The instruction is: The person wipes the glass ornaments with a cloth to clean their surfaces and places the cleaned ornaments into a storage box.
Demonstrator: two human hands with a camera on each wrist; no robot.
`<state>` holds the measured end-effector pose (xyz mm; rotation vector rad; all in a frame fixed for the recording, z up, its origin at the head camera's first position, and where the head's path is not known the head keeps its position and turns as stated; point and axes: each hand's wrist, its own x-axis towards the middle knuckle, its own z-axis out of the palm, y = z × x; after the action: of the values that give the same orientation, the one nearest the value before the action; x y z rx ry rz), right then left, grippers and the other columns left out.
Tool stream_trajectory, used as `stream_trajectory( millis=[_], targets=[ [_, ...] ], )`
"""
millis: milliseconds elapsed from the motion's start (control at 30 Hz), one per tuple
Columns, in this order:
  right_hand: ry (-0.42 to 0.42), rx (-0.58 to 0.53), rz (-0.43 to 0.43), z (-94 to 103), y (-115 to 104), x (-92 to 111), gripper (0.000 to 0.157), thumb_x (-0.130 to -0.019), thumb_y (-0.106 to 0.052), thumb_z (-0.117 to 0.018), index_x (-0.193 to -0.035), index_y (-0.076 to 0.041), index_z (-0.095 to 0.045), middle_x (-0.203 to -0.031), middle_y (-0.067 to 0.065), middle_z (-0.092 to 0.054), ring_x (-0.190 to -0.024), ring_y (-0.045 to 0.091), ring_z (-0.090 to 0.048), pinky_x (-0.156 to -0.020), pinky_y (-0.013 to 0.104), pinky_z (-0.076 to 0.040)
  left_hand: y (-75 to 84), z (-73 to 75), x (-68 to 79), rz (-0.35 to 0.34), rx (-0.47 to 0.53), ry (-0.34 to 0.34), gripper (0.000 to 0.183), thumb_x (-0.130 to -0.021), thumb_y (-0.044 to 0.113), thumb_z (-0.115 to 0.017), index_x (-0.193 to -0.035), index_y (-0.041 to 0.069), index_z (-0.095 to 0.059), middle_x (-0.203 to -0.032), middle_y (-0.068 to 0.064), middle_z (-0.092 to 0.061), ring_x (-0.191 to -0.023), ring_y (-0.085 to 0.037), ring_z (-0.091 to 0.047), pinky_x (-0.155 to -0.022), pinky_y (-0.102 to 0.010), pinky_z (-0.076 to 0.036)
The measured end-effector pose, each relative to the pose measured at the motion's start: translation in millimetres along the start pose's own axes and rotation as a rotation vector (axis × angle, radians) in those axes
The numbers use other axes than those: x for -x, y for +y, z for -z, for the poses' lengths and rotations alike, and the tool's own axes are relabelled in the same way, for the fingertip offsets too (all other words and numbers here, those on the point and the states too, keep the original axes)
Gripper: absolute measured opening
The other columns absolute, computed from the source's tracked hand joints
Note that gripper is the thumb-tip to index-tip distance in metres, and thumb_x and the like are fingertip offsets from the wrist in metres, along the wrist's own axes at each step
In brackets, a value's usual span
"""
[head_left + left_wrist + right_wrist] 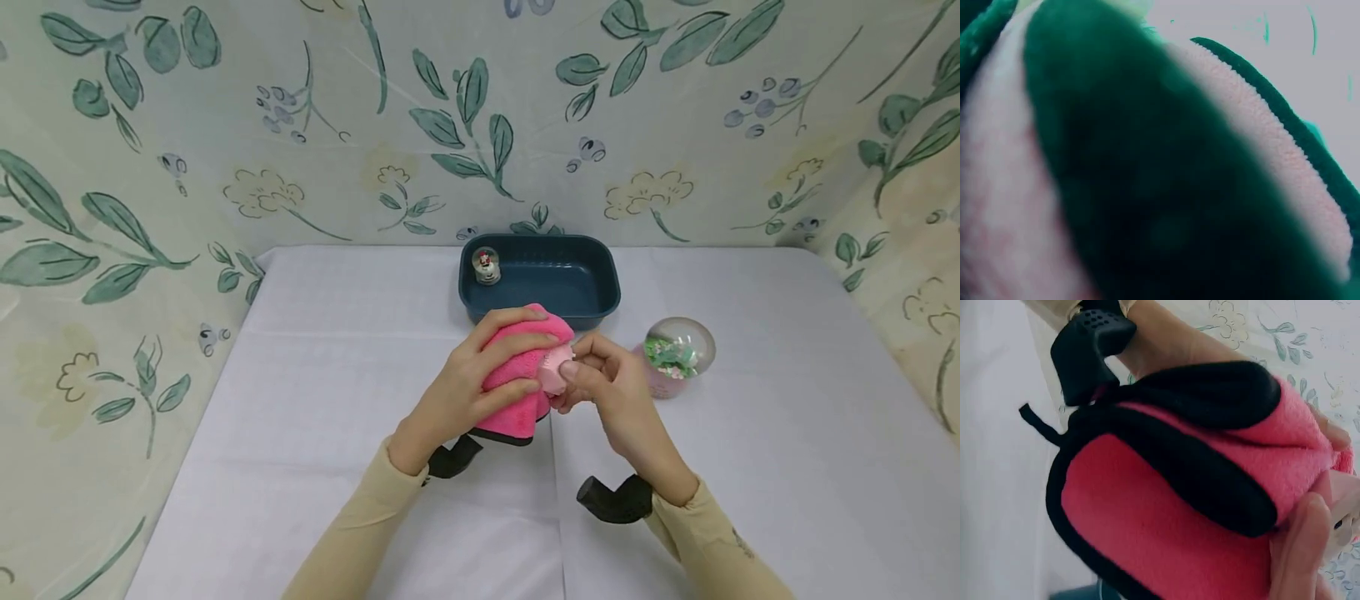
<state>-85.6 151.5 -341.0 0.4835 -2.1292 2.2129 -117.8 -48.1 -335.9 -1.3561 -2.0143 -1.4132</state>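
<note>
My left hand [456, 385] grips a bright pink cloth [513, 417] with black edging, its fingers spread over the top. The cloth is folded round a small pale pink piece [553, 371], which pokes out on the right; the rest of it is hidden. Thumb and fingers of my right hand [621, 404] pinch this piece. In the right wrist view the cloth [1166, 519] hangs in folds beside the pale piece [1342, 500], which has a dark spot on it. The left wrist view, oddly coloured and blurred, is filled by cloth [1285, 156] and a dark shape.
A snow globe [678, 350] with a pink base and green inside lies tilted just right of my right hand. Behind the hands stands a dark blue tray [555, 287] holding a small snow globe [486, 267] at its left end. White cloth [315, 375] covers the table.
</note>
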Motion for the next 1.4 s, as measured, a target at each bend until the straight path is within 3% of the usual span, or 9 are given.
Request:
stream_trajectory(
  millis=[100, 300, 533, 700, 933, 1033, 1100, 1233, 1400],
  targets=[
    [-0.046, 0.083, 0.043, 2.8, -2.0, -1.0, 0.015, -0.089, 0.002, -0.057, -0.104, 0.003, -0.054, -0.086, 0.012, -0.063, -0.064, 0.023, -0.064, -0.063, 0.032, -0.057, -1.7, 1.5, 0.9, 0.017, 0.035, 0.035, 0.050, -0.077, 0.001, -0.075, -0.123, 0.004, -0.057, -0.134, -0.014, -0.044, -0.129, -0.027, -0.039, -0.091, -0.032, -0.049],
    [-0.131, 0.374, 0.455, 10.3, -0.6, -7.6, 0.056, -0.084, -0.019, -0.075, -0.125, 0.007, -0.047, -0.118, 0.016, -0.055, -0.100, 0.017, -0.060, -0.083, 0.024, -0.052, -4.1, 7.2, 2.1, 0.091, 0.079, 0.086, 0.048, -0.077, 0.001, -0.075, -0.121, 0.006, -0.058, -0.134, -0.010, -0.045, -0.128, -0.024, -0.040, -0.087, -0.034, -0.051],
    [-0.112, 0.500, 0.749, 14.5, 4.5, -15.8, 0.055, -0.085, -0.037, -0.071, -0.110, 0.010, -0.058, -0.102, 0.017, -0.062, -0.087, 0.016, -0.061, -0.077, 0.019, -0.052, -5.7, 5.0, 1.7, 0.051, 0.105, 0.056, 0.040, -0.085, 0.015, -0.071, -0.121, 0.005, -0.058, -0.133, -0.012, -0.045, -0.127, -0.026, -0.041, -0.090, -0.035, -0.050],
    [-0.067, 0.317, 0.602, 8.4, 7.8, -10.3, 0.054, -0.081, -0.031, -0.078, -0.106, 0.013, -0.057, -0.097, 0.015, -0.063, -0.083, 0.013, -0.064, -0.073, 0.020, -0.054, -5.1, 3.7, 0.8, 0.027, 0.091, 0.062, 0.041, -0.093, 0.034, -0.062, -0.120, 0.004, -0.058, -0.131, -0.013, -0.046, -0.127, -0.026, -0.042, -0.091, -0.036, -0.049],
    [-0.033, -0.087, 0.011, -1.3, -3.4, -1.0, 0.018, -0.086, 0.004, -0.061, -0.103, 0.001, -0.056, -0.093, 0.009, -0.062, -0.078, 0.019, -0.065, -0.070, 0.033, -0.057, -0.7, 3.8, -1.3, -0.011, 0.023, 0.029, 0.047, -0.078, 0.004, -0.076, -0.122, 0.003, -0.057, -0.130, -0.014, -0.046, -0.127, -0.028, -0.041, -0.092, -0.032, -0.049],
    [-0.055, -0.113, -0.073, -1.1, -6.9, -1.3, 0.014, -0.090, 0.002, -0.054, -0.104, -0.001, -0.055, -0.091, 0.010, -0.062, -0.075, 0.020, -0.065, -0.070, 0.035, -0.057, -0.1, 3.0, -0.9, -0.020, 0.011, 0.033, 0.050, -0.075, 0.000, -0.077, -0.121, 0.003, -0.057, -0.130, -0.015, -0.046, -0.127, -0.029, -0.041, -0.092, -0.032, -0.049],
    [-0.086, -0.009, 0.013, -0.3, -6.6, -1.7, 0.018, -0.090, 0.003, -0.057, -0.107, 0.001, -0.054, -0.094, 0.011, -0.061, -0.076, 0.020, -0.065, -0.071, 0.033, -0.057, -1.2, 2.6, -0.1, -0.007, 0.026, 0.059, 0.049, -0.075, 0.000, -0.077, -0.120, 0.002, -0.058, -0.130, -0.015, -0.047, -0.127, -0.029, -0.041, -0.091, -0.033, -0.050],
    [-0.113, 0.341, 0.363, 3.1, -2.4, -4.8, 0.046, -0.087, -0.017, -0.071, -0.121, 0.006, -0.050, -0.108, 0.014, -0.058, -0.085, 0.018, -0.064, -0.075, 0.025, -0.055, -3.5, 3.9, 1.4, 0.047, 0.068, 0.109, 0.044, -0.079, 0.003, -0.073, -0.120, 0.003, -0.058, -0.130, -0.013, -0.047, -0.126, -0.027, -0.042, -0.088, -0.035, -0.051],
    [-0.108, 0.608, 0.739, 7.8, 0.1, -12.7, 0.055, -0.089, -0.040, -0.065, -0.117, 0.006, -0.055, -0.114, 0.018, -0.058, -0.098, 0.024, -0.059, -0.085, 0.019, -0.049, -2.1, 6.4, 2.3, 0.081, 0.073, 0.110, 0.037, -0.088, 0.019, -0.068, -0.121, 0.004, -0.059, -0.131, -0.012, -0.047, -0.126, -0.025, -0.043, -0.088, -0.035, -0.051]
  ],
)
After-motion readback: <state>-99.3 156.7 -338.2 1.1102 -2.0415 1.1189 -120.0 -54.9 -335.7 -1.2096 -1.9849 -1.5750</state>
